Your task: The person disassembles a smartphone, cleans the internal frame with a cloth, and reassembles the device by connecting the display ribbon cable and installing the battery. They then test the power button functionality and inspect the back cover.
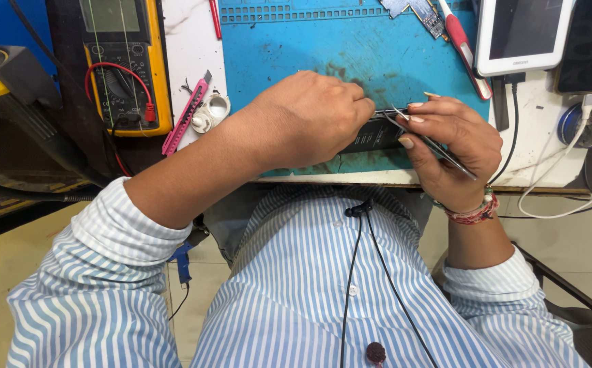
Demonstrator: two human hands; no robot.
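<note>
The left hand (309, 119) is lying knuckles-up near the centre of the view, fingers curled down and pressing on the left end of a dark flat device (375, 135); whether the fingers are gripping its edge or only holding it down cannot be told, since the hand is hiding the contact. The device is resting on the blue work mat (289, 48), near the mat's front edge, between the two hands. The right hand (451, 146), at 3 o'clock from the device, is pinching a pair of metal tweezers (431, 142) between thumb and fingers, with the tips pointing toward 10 o'clock and meeting the device's right end. A beaded band (474, 211) is sitting on the right wrist. The mat is lying on a white bench (190, 41). At 9 o'clock from the left hand, a yellow multimeter (127, 65) with red and black leads is standing on the bench, and a pink utility knife (185, 117) is lying just beside it, next to a small white round container (211, 110). At 1 o'clock from the right hand, a white tablet (522, 34) is resting with a red-handled tool (465, 53) at its left, and a white cable (568, 170) is trailing down at 3 o'clock.
</note>
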